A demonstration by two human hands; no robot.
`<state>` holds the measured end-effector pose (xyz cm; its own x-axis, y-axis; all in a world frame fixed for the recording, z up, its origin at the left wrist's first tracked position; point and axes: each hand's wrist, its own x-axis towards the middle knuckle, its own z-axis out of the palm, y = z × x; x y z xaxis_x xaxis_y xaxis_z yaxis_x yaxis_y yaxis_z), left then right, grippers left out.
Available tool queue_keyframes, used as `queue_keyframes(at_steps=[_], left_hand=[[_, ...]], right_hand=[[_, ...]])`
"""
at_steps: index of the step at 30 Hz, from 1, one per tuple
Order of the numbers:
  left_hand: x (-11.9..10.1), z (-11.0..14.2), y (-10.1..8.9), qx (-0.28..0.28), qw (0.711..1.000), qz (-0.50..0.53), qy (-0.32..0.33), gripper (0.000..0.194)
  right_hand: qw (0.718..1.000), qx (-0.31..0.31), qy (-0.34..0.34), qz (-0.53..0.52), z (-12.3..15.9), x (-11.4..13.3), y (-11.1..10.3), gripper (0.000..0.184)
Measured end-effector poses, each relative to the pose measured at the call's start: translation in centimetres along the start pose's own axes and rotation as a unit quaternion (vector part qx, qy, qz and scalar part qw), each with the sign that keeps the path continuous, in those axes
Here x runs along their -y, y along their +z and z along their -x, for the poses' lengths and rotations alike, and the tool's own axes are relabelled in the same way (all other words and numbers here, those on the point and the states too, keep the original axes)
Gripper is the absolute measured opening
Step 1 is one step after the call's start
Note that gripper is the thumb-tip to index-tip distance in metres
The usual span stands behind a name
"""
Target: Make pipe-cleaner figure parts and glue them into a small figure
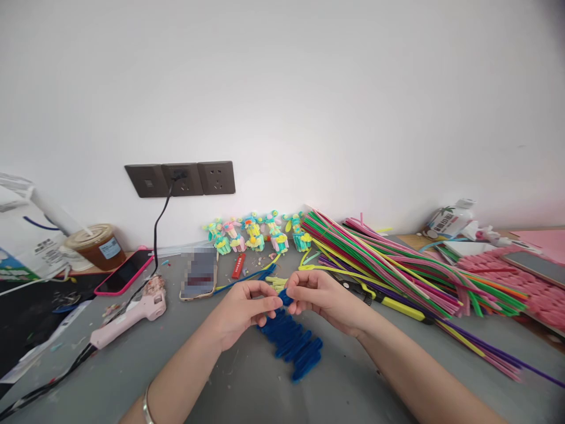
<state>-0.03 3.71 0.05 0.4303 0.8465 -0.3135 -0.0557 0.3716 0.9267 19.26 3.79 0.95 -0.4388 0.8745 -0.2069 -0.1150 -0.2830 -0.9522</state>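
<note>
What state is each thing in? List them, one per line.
Left hand: pinched at the blue piece
Right hand: pinching that piece
Blue strips: lying together
Figures: standing in a row
Cup: lidded, straw in
Pink phone: face up, screen dark
Other phone: face up, screen obscured
Glue gun: lying down
Plug: in socket
Bottle: tilted, capped

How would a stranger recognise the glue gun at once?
Under the dark wall sockets, find the grey tabletop. Left of the left hand lies the pale pink glue gun; unlike the nearby pink-edged phone, it has a long handle with a dark cable.
</note>
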Motion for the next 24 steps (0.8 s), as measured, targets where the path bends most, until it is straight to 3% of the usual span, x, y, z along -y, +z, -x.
queue_keyframes(at_steps=[10, 18, 24], left_hand=[[0.0, 0.1, 0.2, 0.003, 1.0, 0.012, 0.01, 0.033], [0.2, -0.3, 0.8, -0.08, 0.995, 0.033, 0.057, 0.036], [0.8, -0.3, 1.9, -0.117, 0.98, 0.155, 0.049, 0.037]], right_hand=[[0.996, 0.004, -0.043, -0.074, -0.2, -0.7, 0.6, 0.028], [0.987, -0.035, -0.053, -0.148, -0.1, -0.6, 1.8, 0.034], [0.978, -0.045, -0.061, -0.193, -0.2, -0.9, 2.5, 0.03]])
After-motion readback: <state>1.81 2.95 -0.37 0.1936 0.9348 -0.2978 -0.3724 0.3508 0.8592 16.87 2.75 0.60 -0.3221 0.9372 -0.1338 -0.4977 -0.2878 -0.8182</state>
